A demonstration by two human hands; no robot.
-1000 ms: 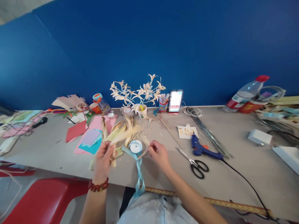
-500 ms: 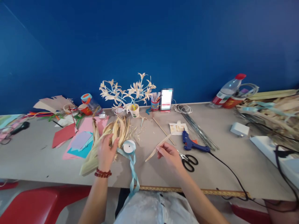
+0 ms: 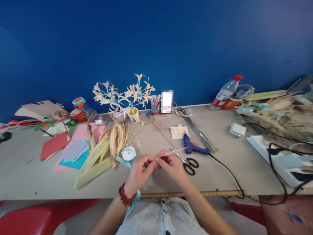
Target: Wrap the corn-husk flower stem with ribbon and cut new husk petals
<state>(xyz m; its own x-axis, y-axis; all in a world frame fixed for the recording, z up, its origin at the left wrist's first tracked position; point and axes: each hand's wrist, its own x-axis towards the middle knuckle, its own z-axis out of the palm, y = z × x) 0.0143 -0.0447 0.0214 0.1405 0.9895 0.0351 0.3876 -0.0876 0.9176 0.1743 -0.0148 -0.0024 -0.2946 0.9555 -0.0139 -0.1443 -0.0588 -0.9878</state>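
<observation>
Both hands meet over the table near its front edge. My right hand [image 3: 171, 164] is closed in a pinch on a thin pale strip of corn husk [image 3: 178, 150], whose free end points right toward the glue gun [image 3: 195, 147]. Fingertips of my left hand [image 3: 141, 169] are pinched at the strip's other end, touching the right fingertips; that end is mostly hidden. A roll of light blue ribbon [image 3: 128, 154] lies just beyond my left hand, its tail running down behind the wrist. Black-handled scissors [image 3: 189, 165] lie right of my right hand. Dried corn husks [image 3: 102, 153] are heaped to the left.
Husk flowers stand in a paper cup [image 3: 133, 115] at the back, beside a pen holder [image 3: 155, 108] and a phone [image 3: 167, 102]. Wires [image 3: 201, 135] lie right of centre. A power strip [image 3: 269, 156] and bottle [image 3: 226, 93] are at right, coloured paper [image 3: 73, 150] at left.
My left hand has left the husk pile and moved right to join my right hand at the strip. The strip has swung round to point right. The whole view has shifted slightly.
</observation>
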